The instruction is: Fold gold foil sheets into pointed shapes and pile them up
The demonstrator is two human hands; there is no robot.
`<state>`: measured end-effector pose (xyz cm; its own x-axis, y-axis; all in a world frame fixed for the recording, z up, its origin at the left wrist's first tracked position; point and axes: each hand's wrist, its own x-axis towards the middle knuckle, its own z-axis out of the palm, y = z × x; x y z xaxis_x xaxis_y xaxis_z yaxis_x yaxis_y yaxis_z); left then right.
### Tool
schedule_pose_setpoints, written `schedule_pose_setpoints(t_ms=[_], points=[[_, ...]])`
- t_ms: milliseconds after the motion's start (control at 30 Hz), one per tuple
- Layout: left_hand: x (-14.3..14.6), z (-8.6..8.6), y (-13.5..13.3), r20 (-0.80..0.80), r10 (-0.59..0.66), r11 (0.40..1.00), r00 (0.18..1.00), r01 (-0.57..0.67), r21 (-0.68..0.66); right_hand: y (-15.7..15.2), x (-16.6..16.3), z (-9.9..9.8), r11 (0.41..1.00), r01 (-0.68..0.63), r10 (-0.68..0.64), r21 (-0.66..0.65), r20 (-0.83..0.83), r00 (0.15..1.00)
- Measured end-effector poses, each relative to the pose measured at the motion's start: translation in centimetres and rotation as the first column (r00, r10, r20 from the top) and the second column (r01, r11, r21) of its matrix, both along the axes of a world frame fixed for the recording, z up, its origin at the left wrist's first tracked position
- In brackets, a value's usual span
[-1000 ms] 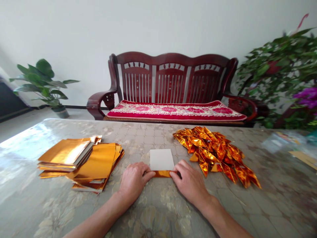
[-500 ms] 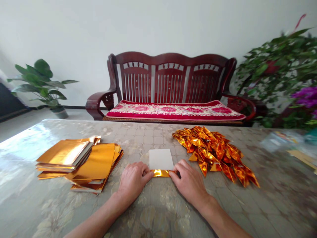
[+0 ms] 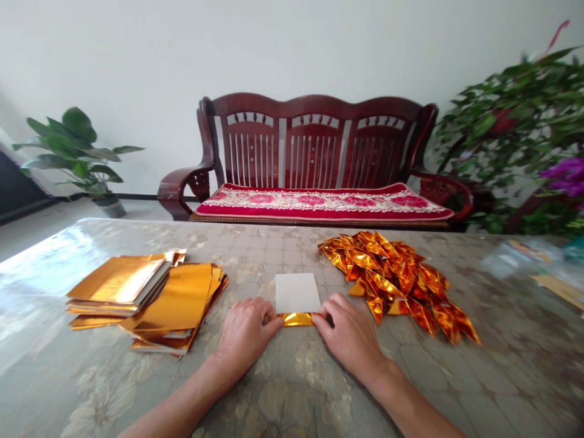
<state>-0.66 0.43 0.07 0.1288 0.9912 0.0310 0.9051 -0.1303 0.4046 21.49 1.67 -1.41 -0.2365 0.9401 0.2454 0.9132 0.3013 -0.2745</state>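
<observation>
A single foil-faced paper sheet (image 3: 297,293) was positioned on the worktop (image 3: 255,255), directly in front of the person, with its white side uppermost and its near edge turned up as a narrow gold strip (image 3: 297,320). The left end of the strip was grasped by the fingers of the left hand (image 3: 246,328), with the thumb laid along it; the right end was grasped in the same way by the fingers of the right hand (image 3: 349,334). Both hands were set knuckles up, and the middle of the strip was left exposed between the thumbs, bowed slightly and brightly lit. To the left of the left hand, gold foil paper stacks (image 3: 186,298) were laid overlapping, their edges unevenly aligned. Beyond and to the right of the right hand, folded foil pieces (image 3: 387,274) with pointed ends were heaped loosely. At the far right of the worktop, a clear plastic bag (image 3: 520,258) was placed near a tan flat strip (image 3: 559,292); the contents of the bag were too blurred to be identified. Behind the worktop, a dark red wooden settee (image 3: 312,112) was fitted with a floral seat cover (image 3: 319,201) and flanked by a potted plant (image 3: 82,140) and trailing foliage (image 3: 511,103).
</observation>
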Motion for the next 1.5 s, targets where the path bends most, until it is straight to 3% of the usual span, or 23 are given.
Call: schedule_pose_setpoints(t_ms=[400,933,1067,1167,1267,1500], points=[[0.3,0.4,0.3,-0.055,0.021,1.0,0.998,-0.021,-0.014,0.0,0.1,-0.3,0.998,-0.022,0.021,0.054,0.026,0.999],[0.0,-0.2,0.3,-0.193,-0.005,0.997,0.981,0.02,0.08,-0.1,-0.1,-0.2,0.999,0.011,-0.012,0.046,0.032,0.999],[0.1,-0.4,0.1,-0.165,-0.082,0.977,0.983,0.112,0.18,-0.2,-0.1,-0.3,0.999,0.013,-0.013,0.04,-0.014,1.0],[0.3,-0.4,0.0,-0.084,-0.299,0.93,0.951,0.31,0.2,-0.1,0.0,-0.4,0.998,0.018,-0.016,0.056,-0.045,0.999],[0.6,-0.3,-0.3,-0.119,-0.45,0.875,0.885,0.463,0.138,-0.1,0.0,-0.5,0.997,0.018,-0.013,0.071,-0.06,0.998],[1.9,0.1,-2.1,-0.323,-0.439,0.875,0.838,0.481,0.06,0.1,0.2,-0.6,0.999,0.028,-0.027,0.045,-0.019,0.999]])
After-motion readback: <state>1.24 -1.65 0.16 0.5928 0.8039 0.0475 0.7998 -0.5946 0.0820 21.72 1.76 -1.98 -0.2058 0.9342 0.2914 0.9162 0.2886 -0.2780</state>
